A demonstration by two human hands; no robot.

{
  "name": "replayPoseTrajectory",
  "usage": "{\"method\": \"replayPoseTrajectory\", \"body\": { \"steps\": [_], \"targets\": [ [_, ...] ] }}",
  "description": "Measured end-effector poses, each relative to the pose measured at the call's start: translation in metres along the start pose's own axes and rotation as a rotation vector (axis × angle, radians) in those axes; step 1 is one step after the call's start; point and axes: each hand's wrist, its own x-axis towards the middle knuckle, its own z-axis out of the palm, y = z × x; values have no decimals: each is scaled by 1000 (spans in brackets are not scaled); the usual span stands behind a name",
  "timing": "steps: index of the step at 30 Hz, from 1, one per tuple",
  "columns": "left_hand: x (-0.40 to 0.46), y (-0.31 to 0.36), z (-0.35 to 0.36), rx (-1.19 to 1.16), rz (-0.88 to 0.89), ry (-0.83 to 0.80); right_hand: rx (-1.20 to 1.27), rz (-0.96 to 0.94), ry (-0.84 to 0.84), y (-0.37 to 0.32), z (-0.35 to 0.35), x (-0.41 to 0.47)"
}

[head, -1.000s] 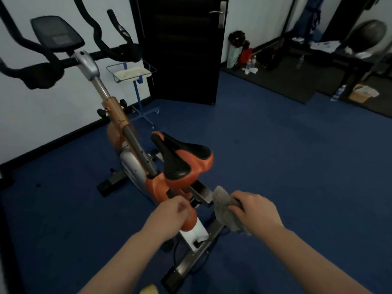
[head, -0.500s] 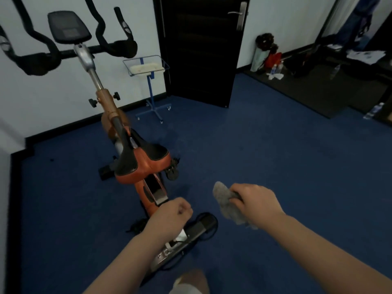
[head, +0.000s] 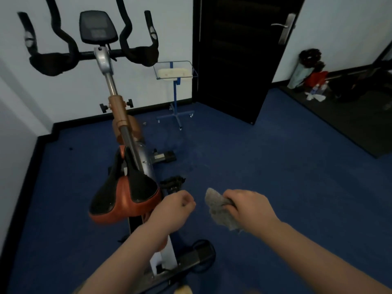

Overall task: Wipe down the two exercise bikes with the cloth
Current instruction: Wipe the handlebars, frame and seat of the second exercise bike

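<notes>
The right hand grips a grey cloth, fingers curled round it so that the cloth bunches out to the hand's left and hangs below it, held in the air above the blue floor. Just to its left, apart from it, the left hand is closed in a fist holding nothing, hovering beside the rear of the saddle, which is black and orange; whether it touches the saddle I cannot tell. Beyond the left hand the bike runs away from the person: a pedal just ahead of the fist, then the orange post, then the console and black handlebars far ahead. Farther ahead and between the hands stands a blue wire stand, and past the right hand a dark door.
</notes>
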Motion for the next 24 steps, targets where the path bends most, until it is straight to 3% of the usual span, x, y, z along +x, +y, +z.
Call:
{"method": "replayPoseTrajectory", "body": {
  "steps": [9, 16, 24],
  "targets": [
    [78, 47, 13, -19, -143, 56, 91, -69, -13, 99, -25, 87],
    [149, 116, 43, -198, -263, 205, 81, -219, -93, 191, -59, 177],
    [177, 165, -11, -279, -377, 477, 152, -350, -45, 218, -122, 265]
  ]
}}
